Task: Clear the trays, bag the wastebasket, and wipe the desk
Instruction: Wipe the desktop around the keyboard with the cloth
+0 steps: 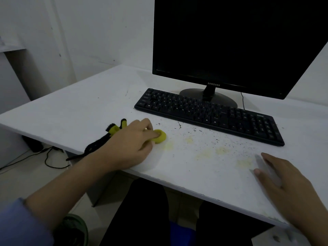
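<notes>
The white desk [88, 107] carries dark specks and several pale yellow stains near its front edge. My left hand [129, 146] rests on the desk at the left, fingers pressed on a yellow-and-black cloth [160, 136] whose black end trails off behind my wrist. The right hand [284, 178] lies near the front right edge, and a flat white thing, blurred, sits under its fingers; I cannot tell what it is. No trays or wastebasket show clearly.
A black keyboard [209, 114] lies across the desk's middle, with a black monitor [236, 41] on its stand behind it. Cables [48, 158] run on the floor at the left. My dark-trousered legs [142, 215] are under the front edge.
</notes>
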`<act>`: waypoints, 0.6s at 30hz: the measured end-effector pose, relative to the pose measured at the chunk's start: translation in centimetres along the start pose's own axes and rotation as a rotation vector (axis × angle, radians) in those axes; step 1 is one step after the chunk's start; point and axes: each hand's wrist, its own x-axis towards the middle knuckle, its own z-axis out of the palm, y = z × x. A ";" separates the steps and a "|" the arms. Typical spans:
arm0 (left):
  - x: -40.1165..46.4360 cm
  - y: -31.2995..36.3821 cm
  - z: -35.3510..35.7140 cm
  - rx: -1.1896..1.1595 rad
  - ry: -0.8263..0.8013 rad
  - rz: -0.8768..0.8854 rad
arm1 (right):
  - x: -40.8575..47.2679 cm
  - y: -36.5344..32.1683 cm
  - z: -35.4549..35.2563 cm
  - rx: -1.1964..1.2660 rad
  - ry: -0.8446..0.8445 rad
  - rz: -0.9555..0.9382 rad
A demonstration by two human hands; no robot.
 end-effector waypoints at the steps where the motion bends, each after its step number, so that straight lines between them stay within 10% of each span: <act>1: -0.5 -0.2 -0.2 0.024 -0.014 0.023 | 0.0 0.1 0.0 -0.001 0.000 -0.003; 18: 0.5 -1.3 0.4 0.185 0.077 -0.067 | 0.2 2.3 -1.3 0.002 -0.039 -0.151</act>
